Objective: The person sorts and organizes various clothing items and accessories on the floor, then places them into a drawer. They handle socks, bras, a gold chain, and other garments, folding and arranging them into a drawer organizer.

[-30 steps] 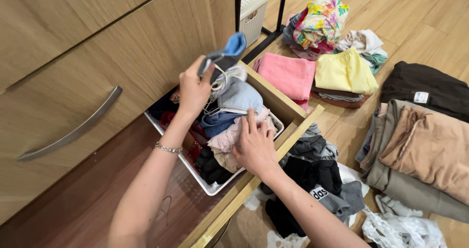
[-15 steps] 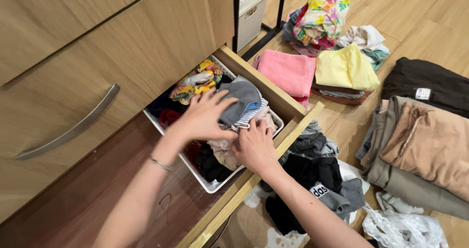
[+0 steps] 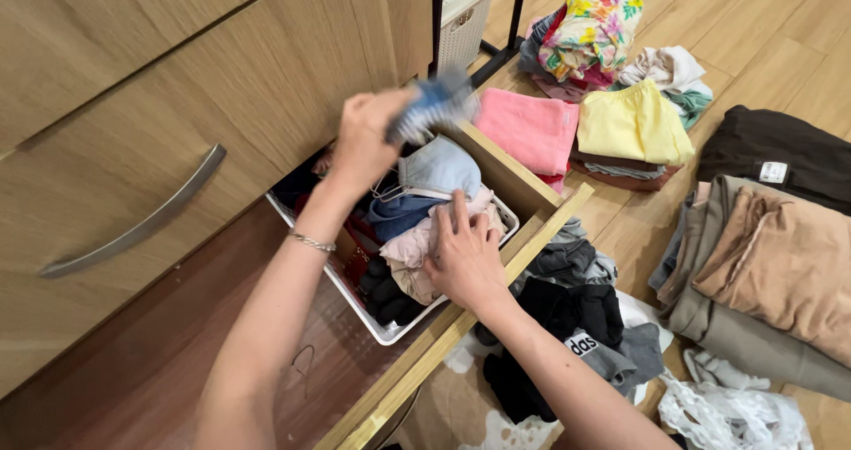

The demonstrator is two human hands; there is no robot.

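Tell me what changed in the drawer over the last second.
The left hand, which half a second ago lay spread on the grey garments in the white bin, has risen and now grips a blue striped garment above the drawer, blurred by motion. The right hand stays pressed on the pale pink garments. The folded piles on the floor are unchanged.

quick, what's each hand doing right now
Left hand: closed on a blue striped cloth, lifted above the white basket.
Right hand: open, flat on the pale pink clothes.
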